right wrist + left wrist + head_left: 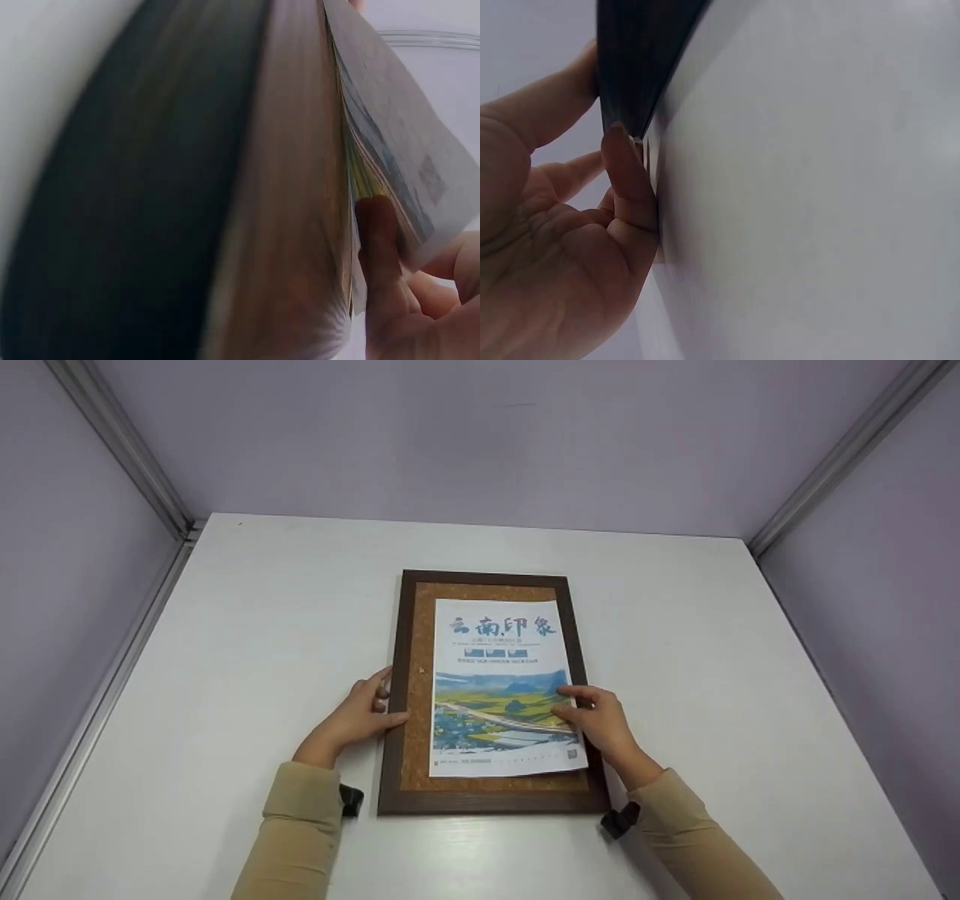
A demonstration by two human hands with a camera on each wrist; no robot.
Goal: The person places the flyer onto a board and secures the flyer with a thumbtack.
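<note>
On the white bench [247,660], inside a booth of lilac walls [480,435], lies a cork board [420,720] in a dark brown wooden frame [391,735], flat and with its long side running away from the person. On the cork rests a printed poster [499,660] with large characters at the top and a landscape of yellow fields below; it sits toward the right part of the cork, so that a wider strip of cork shows on the left, and its bottom edge is a little slanted. The left hand [358,718] is at the left edge of the frame: the thumb lies over the top face of the frame and the fingers [630,187] curl against its outer side, so it grips the frame and steadies it. The right hand [596,718] rests on the right edge of the poster; in the right wrist view the fingers [379,255] are under the paper edge, which is lifted a little from the cork, so this hand pinches the sheet. I judge that the step in hand is the placing of the poster on the board, with the sheet not yet fixed; I see no pin in it, though a small pale spot on the cork is too small to tell. The next move would call for sliding the sheet leftward to centre it and making it straight, while the left hand keeps the board from shifting.
</note>
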